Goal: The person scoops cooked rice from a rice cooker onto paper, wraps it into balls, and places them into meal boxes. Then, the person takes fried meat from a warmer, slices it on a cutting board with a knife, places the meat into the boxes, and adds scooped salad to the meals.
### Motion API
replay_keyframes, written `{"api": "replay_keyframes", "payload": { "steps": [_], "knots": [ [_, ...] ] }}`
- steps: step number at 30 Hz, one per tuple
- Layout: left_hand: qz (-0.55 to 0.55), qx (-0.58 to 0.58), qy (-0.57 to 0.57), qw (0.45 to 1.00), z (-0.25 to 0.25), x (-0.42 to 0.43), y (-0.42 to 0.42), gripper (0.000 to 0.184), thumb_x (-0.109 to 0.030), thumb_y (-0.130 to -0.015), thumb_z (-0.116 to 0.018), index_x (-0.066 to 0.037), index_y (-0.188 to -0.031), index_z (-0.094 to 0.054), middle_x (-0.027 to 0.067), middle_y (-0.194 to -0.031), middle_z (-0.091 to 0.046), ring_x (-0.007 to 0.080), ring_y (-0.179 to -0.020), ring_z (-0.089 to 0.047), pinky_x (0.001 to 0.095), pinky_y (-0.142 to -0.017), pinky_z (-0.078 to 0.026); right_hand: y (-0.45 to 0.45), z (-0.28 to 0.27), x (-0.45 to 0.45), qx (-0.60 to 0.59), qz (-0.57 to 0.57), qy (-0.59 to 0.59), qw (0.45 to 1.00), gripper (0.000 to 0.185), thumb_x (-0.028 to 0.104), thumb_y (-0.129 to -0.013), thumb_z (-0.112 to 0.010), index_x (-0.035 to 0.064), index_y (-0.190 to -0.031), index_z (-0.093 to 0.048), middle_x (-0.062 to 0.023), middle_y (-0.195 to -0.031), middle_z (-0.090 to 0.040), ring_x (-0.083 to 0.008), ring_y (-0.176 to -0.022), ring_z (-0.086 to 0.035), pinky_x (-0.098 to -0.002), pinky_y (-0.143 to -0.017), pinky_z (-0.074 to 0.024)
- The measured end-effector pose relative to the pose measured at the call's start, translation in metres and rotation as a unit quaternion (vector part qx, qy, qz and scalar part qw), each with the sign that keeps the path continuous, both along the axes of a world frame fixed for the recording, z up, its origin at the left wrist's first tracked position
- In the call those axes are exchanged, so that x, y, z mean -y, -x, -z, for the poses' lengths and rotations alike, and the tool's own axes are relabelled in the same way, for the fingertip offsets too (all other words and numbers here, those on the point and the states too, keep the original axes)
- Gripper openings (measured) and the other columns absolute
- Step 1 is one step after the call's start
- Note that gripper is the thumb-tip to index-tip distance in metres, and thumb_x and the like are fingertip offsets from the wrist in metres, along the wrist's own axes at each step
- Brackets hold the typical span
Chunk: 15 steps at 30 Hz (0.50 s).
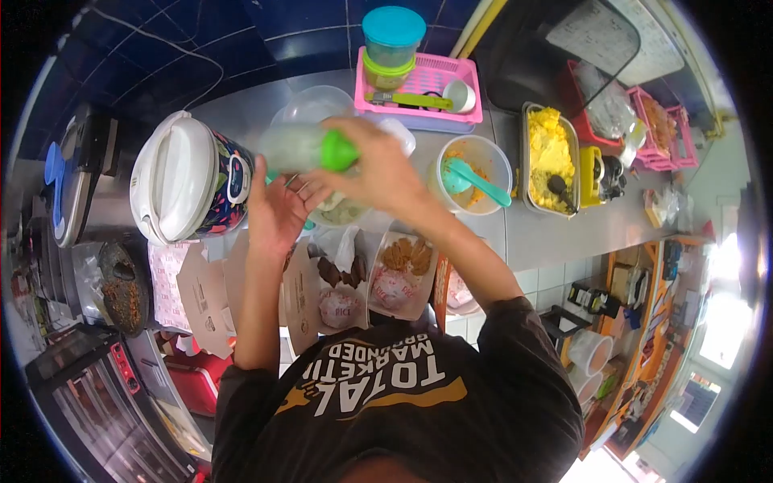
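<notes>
My right hand (374, 165) grips a translucent bottle by its green cap (340, 150). The bottle lies on its side in the air, its pale body blurred by motion. Below and left of it, my left hand (278, 209) is palm up with its fingers apart; no held object shows there. Under my hands is a clear bag or tub (342, 213) with pale contents, partly hidden. Nearer me, one open carton holds dark meat pieces (342, 272) and a paper-wrapped bundle marked RICE (340, 307). Beside it, another carton holds brown fried pieces (407, 255) and a similar wrapped bundle (394, 287).
A white-lidded rice cooker (173, 177) stands left of my hands. To the right are a tub with a turquoise spoon (475, 181) and a metal pan (527, 181) of yellow food. A pink basket (475, 84) sits at the back. A stone mortar (122, 278) is far left.
</notes>
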<state>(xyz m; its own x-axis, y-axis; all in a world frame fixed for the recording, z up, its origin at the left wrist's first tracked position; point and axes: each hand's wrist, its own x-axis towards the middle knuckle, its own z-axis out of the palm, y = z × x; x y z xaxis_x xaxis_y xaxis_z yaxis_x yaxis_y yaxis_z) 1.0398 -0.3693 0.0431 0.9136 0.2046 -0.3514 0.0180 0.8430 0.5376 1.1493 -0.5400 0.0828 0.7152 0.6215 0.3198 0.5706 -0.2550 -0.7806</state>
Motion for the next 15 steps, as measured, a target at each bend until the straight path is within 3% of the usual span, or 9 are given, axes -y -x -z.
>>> {"api": "replay_keyframes", "payload": {
  "steps": [2, 3, 4, 5, 6, 10, 12, 15],
  "knots": [
    [0.031, -0.035, -0.151, 0.987, 0.0, -0.024, 0.012, 0.051, -0.046, -0.104, -0.051, 0.0, -0.124, -0.056, 0.0149, -0.112, -0.065, 0.0213, -0.097, -0.068, 0.0352, -0.08, -0.057, -0.034, -0.019, 0.026, 0.057, 0.088, 0.008, 0.994, 0.062, 0.034, -0.073, -0.084, 0.0051, -0.123, -0.062, -0.0223, -0.112, -0.068, -0.0382, -0.102, -0.068, -0.0468, -0.088, -0.0547],
    [-0.007, -0.069, -0.296, 0.953, 0.028, -0.045, 0.019, 0.05, -0.043, -0.104, -0.05, 0.004, -0.12, -0.057, 0.0145, -0.101, -0.067, 0.0186, -0.086, -0.068, 0.0322, -0.075, -0.056, -0.056, -0.034, 0.041, 0.06, 0.143, 0.071, 0.985, 0.062, 0.036, -0.074, -0.083, 0.0055, -0.123, -0.063, -0.0212, -0.11, -0.07, -0.0377, -0.1, -0.069, -0.0465, -0.087, -0.0554],
    [-0.012, -0.069, -0.296, 0.953, 0.048, -0.061, 0.027, 0.05, -0.043, -0.104, -0.05, 0.004, -0.12, -0.057, 0.0145, -0.101, -0.067, 0.0186, -0.086, -0.068, 0.0322, -0.075, -0.056, -0.079, -0.044, 0.055, 0.061, 0.2, 0.133, 0.969, 0.061, 0.038, -0.075, -0.082, 0.0058, -0.123, -0.064, -0.0201, -0.108, -0.071, -0.0371, -0.099, -0.07, -0.0462, -0.086, -0.0561],
    [0.02, -0.121, -0.504, 0.855, 0.064, -0.076, 0.034, 0.044, -0.038, -0.104, -0.05, 0.004, -0.114, -0.058, 0.0134, -0.093, -0.067, 0.019, -0.077, -0.068, 0.0325, -0.068, -0.055, -0.112, -0.038, 0.069, 0.093, 0.234, 0.209, 0.945, 0.064, 0.041, -0.074, -0.082, 0.0063, -0.124, -0.064, -0.0188, -0.107, -0.072, -0.0365, -0.099, -0.07, -0.0459, -0.085, -0.0568],
    [0.053, -0.167, -0.684, 0.709, 0.08, -0.085, 0.038, 0.039, -0.032, -0.104, -0.05, 0.005, -0.109, -0.059, 0.0122, -0.085, -0.067, 0.0195, -0.068, -0.067, 0.0328, -0.061, -0.055, -0.148, -0.028, 0.076, 0.125, 0.267, 0.283, 0.913, 0.066, 0.045, -0.073, -0.082, 0.0068, -0.125, -0.065, -0.0176, -0.105, -0.073, -0.0359, -0.099, -0.071, -0.0457, -0.084, -0.0576],
    [0.141, -0.25, -0.572, 0.768, 0.146, -0.096, 0.02, 0.033, -0.025, -0.103, -0.049, 0.005, -0.096, -0.062, 0.0112, -0.072, -0.066, 0.0197, -0.058, -0.065, 0.0327, -0.051, -0.052, -0.256, 0.015, 0.067, 0.053, 0.286, 0.506, 0.812, 0.072, 0.052, -0.07, -0.082, 0.0111, -0.126, -0.065, -0.0121, -0.117, -0.072, -0.0303, -0.109, -0.07, -0.0425, -0.089, -0.0573],
    [0.248, -0.333, -0.636, 0.65, 0.164, -0.1, 0.004, 0.048, -0.037, -0.098, -0.056, 0.01, -0.094, -0.065, 0.02, -0.079, -0.072, 0.0274, -0.069, -0.074, 0.0384, -0.065, -0.058, -0.284, 0.038, 0.058, 0.057, 0.279, 0.527, 0.801, 0.071, 0.053, -0.071, -0.081, 0.0119, -0.126, -0.066, -0.0111, -0.121, -0.071, -0.0289, -0.112, -0.069, -0.0414, -0.09, -0.057],
    [0.276, -0.398, -0.608, 0.629, 0.138, -0.083, -0.017, 0.051, -0.042, -0.095, -0.059, 0.009, -0.094, -0.068, 0.0241, -0.084, -0.073, 0.0316, -0.075, -0.075, 0.0429, -0.073, -0.058, -0.309, 0.054, 0.049, 0.033, 0.266, 0.551, 0.79, 0.069, 0.053, -0.072, -0.08, 0.0128, -0.126, -0.066, -0.0099, -0.128, -0.068, -0.0273, -0.116, -0.068, -0.0402, -0.092, -0.0565]
  ]
}}
